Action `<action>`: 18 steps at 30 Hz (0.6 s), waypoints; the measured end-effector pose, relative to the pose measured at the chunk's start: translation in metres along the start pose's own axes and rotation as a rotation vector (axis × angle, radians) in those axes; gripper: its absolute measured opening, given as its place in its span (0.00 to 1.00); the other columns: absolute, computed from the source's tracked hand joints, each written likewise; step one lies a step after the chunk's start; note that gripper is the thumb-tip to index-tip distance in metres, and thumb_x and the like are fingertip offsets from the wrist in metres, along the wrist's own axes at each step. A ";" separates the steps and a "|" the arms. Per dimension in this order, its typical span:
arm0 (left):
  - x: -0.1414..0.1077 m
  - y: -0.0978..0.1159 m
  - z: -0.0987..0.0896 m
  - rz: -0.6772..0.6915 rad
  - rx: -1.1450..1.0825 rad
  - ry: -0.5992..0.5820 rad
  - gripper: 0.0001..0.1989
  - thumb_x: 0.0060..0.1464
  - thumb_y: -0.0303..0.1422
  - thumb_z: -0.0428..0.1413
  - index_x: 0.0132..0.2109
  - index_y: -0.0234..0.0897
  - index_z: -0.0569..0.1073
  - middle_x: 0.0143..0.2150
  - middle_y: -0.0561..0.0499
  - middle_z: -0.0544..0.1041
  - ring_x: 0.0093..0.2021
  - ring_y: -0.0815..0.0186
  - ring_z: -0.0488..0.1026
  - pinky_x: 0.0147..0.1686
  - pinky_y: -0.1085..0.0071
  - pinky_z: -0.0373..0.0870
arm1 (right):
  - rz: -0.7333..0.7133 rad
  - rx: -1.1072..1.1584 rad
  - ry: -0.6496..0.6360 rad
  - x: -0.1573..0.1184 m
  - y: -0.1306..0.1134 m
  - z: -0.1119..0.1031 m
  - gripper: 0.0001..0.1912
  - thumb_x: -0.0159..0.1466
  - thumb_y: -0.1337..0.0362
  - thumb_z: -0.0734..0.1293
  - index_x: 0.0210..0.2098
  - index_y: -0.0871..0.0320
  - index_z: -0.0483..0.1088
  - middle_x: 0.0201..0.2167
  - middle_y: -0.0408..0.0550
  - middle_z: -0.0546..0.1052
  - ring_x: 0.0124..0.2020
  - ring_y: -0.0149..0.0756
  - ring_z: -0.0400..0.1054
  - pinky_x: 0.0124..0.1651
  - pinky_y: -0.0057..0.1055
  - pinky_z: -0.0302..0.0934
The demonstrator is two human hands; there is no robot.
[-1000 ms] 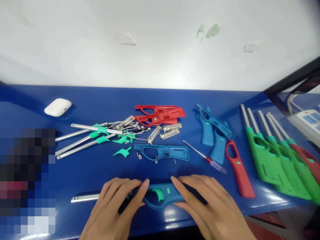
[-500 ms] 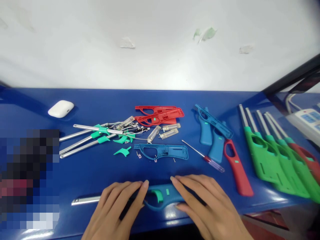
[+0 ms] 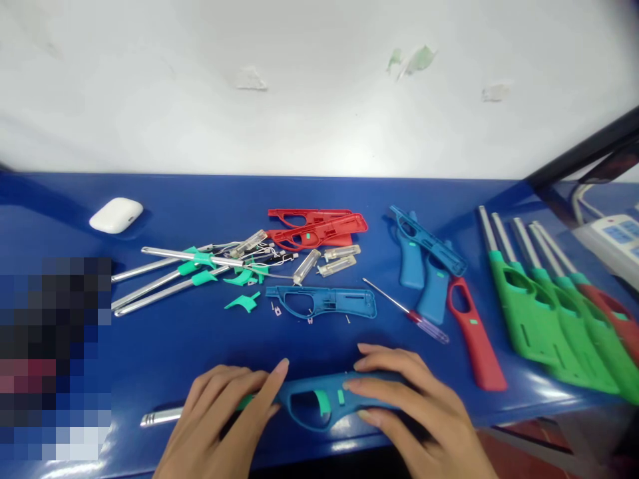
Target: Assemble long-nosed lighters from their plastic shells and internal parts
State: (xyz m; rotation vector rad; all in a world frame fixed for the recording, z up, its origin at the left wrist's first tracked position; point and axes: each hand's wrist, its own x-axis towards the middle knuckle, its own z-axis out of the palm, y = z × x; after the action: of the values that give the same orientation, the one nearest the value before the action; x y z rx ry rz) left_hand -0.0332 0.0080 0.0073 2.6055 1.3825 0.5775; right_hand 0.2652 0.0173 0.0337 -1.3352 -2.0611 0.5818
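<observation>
A blue gas lighter [image 3: 332, 392] with a green trigger and a metal tube lies across the front of the table, between both hands. My left hand [image 3: 224, 409] is closed round its front end, where the tube meets the body. My right hand [image 3: 414, 399] grips the handle end, fingers on top and thumb along the near side. Just beyond lies an open blue lighter half-shell [image 3: 324, 301], with small screws and clips around it. A loose green trigger [image 3: 243, 303] is left of that shell.
Metal lighter tubes [image 3: 164, 286] with wires lie left. Red half-shells [image 3: 319, 229] and clear fuel tanks [image 3: 339, 266] are centre. A screwdriver [image 3: 407, 311], blue shells [image 3: 429, 259] and a red shell [image 3: 476, 336] lie right, beside green lighters [image 3: 554, 313]. A white case [image 3: 117, 215] is far left.
The lighter has shifted slightly nearer to me and turned a little. My right hand's fingers have spread further over the handle, and my left hand has slid slightly left.
</observation>
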 end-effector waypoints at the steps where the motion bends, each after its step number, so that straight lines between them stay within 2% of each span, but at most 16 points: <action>1: 0.001 0.001 0.000 -0.013 -0.005 0.007 0.28 0.71 0.30 0.52 0.74 0.47 0.62 0.51 0.51 0.81 0.50 0.63 0.76 0.54 0.67 0.72 | 0.010 0.023 0.001 -0.001 0.000 0.000 0.09 0.75 0.61 0.67 0.49 0.42 0.79 0.50 0.37 0.81 0.58 0.28 0.76 0.58 0.21 0.70; 4: 0.005 0.004 -0.002 -0.054 -0.032 0.029 0.27 0.73 0.34 0.51 0.75 0.48 0.61 0.51 0.52 0.82 0.48 0.64 0.77 0.51 0.69 0.73 | 0.041 0.073 0.038 -0.004 0.001 -0.004 0.09 0.74 0.62 0.67 0.48 0.42 0.79 0.50 0.38 0.81 0.58 0.30 0.76 0.59 0.23 0.71; 7: 0.005 0.005 -0.004 -0.059 -0.048 0.039 0.26 0.73 0.34 0.51 0.74 0.46 0.61 0.50 0.52 0.81 0.49 0.64 0.76 0.53 0.69 0.72 | 0.043 0.036 0.107 -0.008 0.008 -0.013 0.09 0.73 0.64 0.68 0.50 0.45 0.78 0.52 0.41 0.79 0.58 0.32 0.75 0.60 0.24 0.70; 12: 0.006 0.006 -0.002 -0.027 -0.044 0.051 0.22 0.70 0.28 0.54 0.67 0.49 0.72 0.54 0.51 0.79 0.54 0.62 0.75 0.57 0.64 0.70 | 0.062 -0.187 0.234 -0.012 0.024 -0.023 0.13 0.72 0.68 0.68 0.53 0.50 0.77 0.54 0.45 0.79 0.55 0.34 0.76 0.63 0.28 0.66; 15: 0.011 0.010 -0.001 0.005 -0.063 0.060 0.21 0.68 0.25 0.54 0.64 0.47 0.75 0.54 0.49 0.78 0.54 0.61 0.73 0.57 0.63 0.69 | 0.039 -0.305 0.277 -0.012 0.029 -0.022 0.14 0.71 0.70 0.69 0.55 0.54 0.76 0.56 0.49 0.78 0.58 0.39 0.74 0.66 0.35 0.63; 18: 0.018 0.018 0.000 0.053 -0.037 0.033 0.24 0.67 0.21 0.53 0.64 0.47 0.75 0.56 0.48 0.77 0.56 0.61 0.72 0.59 0.62 0.67 | -0.055 -0.354 0.286 -0.013 0.026 -0.019 0.16 0.70 0.71 0.70 0.56 0.56 0.76 0.57 0.51 0.76 0.63 0.46 0.69 0.68 0.43 0.62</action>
State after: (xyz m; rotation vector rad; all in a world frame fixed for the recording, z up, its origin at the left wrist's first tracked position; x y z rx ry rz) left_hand -0.0097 0.0124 0.0172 2.6214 1.3028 0.6504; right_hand 0.2996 0.0161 0.0275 -1.4539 -2.0112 -0.0057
